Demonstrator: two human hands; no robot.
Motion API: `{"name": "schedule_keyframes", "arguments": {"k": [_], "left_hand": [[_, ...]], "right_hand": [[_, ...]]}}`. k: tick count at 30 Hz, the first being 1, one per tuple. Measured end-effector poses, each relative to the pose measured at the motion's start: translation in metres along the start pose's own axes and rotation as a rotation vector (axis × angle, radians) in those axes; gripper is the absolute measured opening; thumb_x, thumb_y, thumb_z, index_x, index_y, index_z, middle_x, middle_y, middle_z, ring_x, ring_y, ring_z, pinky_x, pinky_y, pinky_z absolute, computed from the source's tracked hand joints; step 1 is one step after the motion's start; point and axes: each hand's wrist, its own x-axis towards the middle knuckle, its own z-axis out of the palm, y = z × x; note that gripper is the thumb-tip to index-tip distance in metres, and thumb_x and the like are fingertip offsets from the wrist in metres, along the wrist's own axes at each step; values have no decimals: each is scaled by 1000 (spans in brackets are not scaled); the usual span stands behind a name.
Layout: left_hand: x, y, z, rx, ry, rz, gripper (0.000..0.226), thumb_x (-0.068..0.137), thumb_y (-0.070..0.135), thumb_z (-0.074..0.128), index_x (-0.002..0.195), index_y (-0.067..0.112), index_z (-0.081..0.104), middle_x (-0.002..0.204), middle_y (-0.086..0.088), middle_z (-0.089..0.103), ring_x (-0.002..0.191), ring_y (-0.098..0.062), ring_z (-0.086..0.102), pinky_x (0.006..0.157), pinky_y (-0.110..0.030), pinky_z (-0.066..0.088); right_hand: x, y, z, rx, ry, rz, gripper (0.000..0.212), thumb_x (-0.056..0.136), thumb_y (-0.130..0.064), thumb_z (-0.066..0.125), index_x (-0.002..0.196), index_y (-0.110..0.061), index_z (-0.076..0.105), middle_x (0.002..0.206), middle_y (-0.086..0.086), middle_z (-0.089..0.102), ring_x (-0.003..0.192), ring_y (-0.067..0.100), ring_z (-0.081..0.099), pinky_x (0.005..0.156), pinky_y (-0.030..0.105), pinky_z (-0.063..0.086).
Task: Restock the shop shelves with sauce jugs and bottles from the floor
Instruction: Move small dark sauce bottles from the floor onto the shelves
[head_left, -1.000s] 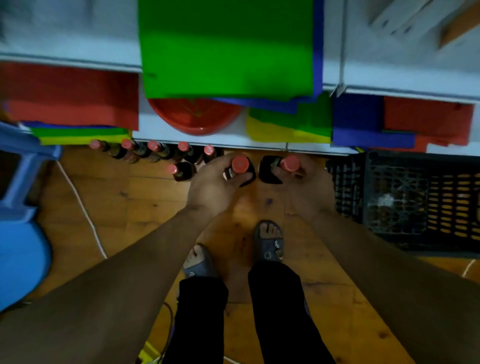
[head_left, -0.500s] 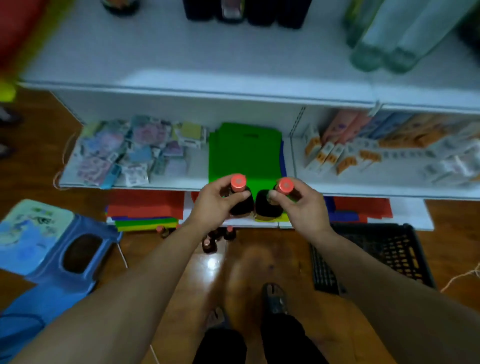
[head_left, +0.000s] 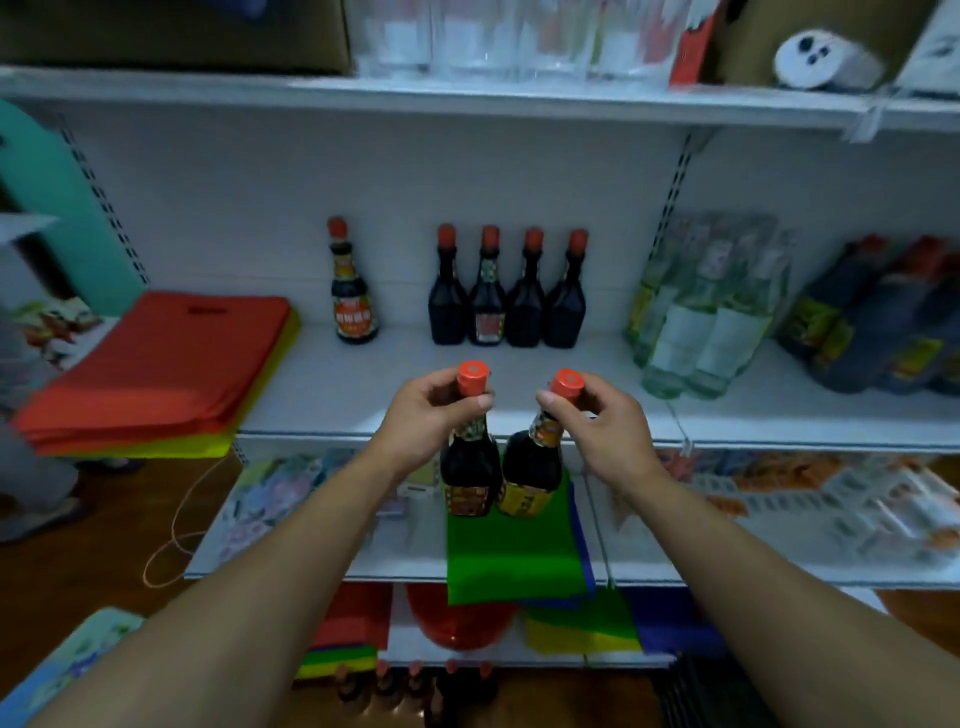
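My left hand (head_left: 423, 418) grips the neck of a dark sauce bottle (head_left: 467, 467) with a red cap. My right hand (head_left: 602, 415) grips the neck of a second dark bottle (head_left: 530, 470) with a red cap and a yellow label. Both bottles hang side by side, touching, in front of the white middle shelf (head_left: 363, 395). On that shelf, at the back, a row of several dark red-capped bottles (head_left: 506, 291) stands, with a single labelled bottle (head_left: 352, 291) to their left. More red-capped bottles (head_left: 415, 686) stand on the floor below.
A stack of red and yellow bags (head_left: 156, 374) lies on the shelf's left end. Clear bottles (head_left: 701, 312) and dark jugs (head_left: 883, 322) fill the right. Green bags (head_left: 514, 545) and packets lie on the lower shelf. A blue stool (head_left: 57, 670) and a black crate (head_left: 717, 691) stand on the floor.
Both hands have lifted the two bottles from floor level up to the middle shelf's height, and my view has swung up from the floor to the shelves.
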Motion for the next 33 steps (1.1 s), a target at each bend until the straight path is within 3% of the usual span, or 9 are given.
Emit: {"name": "schedule_keyframes", "arguments": {"k": [5, 12, 15, 18, 23, 25, 28, 31, 33], "left_hand": [[38, 32, 0, 1, 33, 46, 38, 85, 0, 65, 122, 4, 61, 108, -9, 67, 95, -11, 63, 80, -11, 52], [104, 45, 7, 44, 82, 74, 30, 87, 6, 65, 116, 13, 63, 94, 7, 67, 73, 12, 64, 65, -6, 48], [128, 39, 5, 20, 138, 53, 26, 84, 8, 69, 103, 26, 67, 94, 10, 70, 82, 5, 67, 73, -13, 51], [147, 28, -2, 8, 171, 22, 30, 84, 8, 70, 107, 26, 67, 98, 10, 72, 87, 1, 68, 76, -14, 52], [166, 14, -20, 19, 191, -15, 30, 85, 8, 68, 110, 23, 67, 104, 7, 71, 97, -4, 66, 91, -22, 50], [174, 7, -31, 50, 170, -28, 34, 85, 12, 69, 118, 18, 67, 112, 2, 71, 107, -11, 64, 96, -28, 48], [183, 0, -45, 13, 165, -2, 35, 86, 9, 67, 121, 15, 65, 114, -1, 70, 107, -11, 65, 92, -25, 50], [192, -6, -55, 26, 109, 32, 29, 87, 14, 68, 114, 24, 67, 115, -1, 70, 110, -14, 64, 96, -30, 49], [197, -11, -60, 54, 75, 59, 25, 87, 19, 69, 112, 25, 68, 114, -2, 70, 111, -16, 63, 100, -36, 48]], "right_hand": [[45, -13, -11, 43, 19, -38, 14, 83, -36, 71, 95, -32, 65, 90, -14, 68, 90, 9, 64, 82, 26, 50], [122, -9, -20, 74, 43, -89, 12, 83, -35, 71, 91, -29, 67, 87, -11, 69, 85, 7, 64, 75, 18, 48], [154, 5, -13, 28, 52, -84, 12, 81, -38, 73, 76, -38, 62, 80, -12, 68, 83, 11, 64, 78, 31, 49], [176, 14, -1, -15, -3, -83, 16, 84, -37, 70, 73, -39, 59, 79, -11, 65, 84, 14, 63, 78, 34, 48], [198, 24, 21, -40, -57, -83, 16, 86, -37, 67, 82, -22, 65, 76, -7, 64, 80, 15, 63, 76, 37, 50], [204, 25, 31, -12, -59, -96, 16, 87, -35, 67, 73, -31, 60, 66, -15, 61, 73, 6, 60, 72, 33, 50], [208, 21, 48, 8, -39, -116, 21, 88, -31, 67, 72, -39, 55, 64, -24, 61, 69, -7, 57, 66, 11, 42], [209, 18, 63, 30, -21, -75, 7, 88, -34, 66, 84, -31, 62, 76, -18, 64, 76, -10, 59, 68, 6, 41], [207, 18, 70, 30, -28, -39, 16, 88, -36, 65, 94, -22, 65, 86, -14, 67, 83, -8, 60, 73, 9, 44]]}}
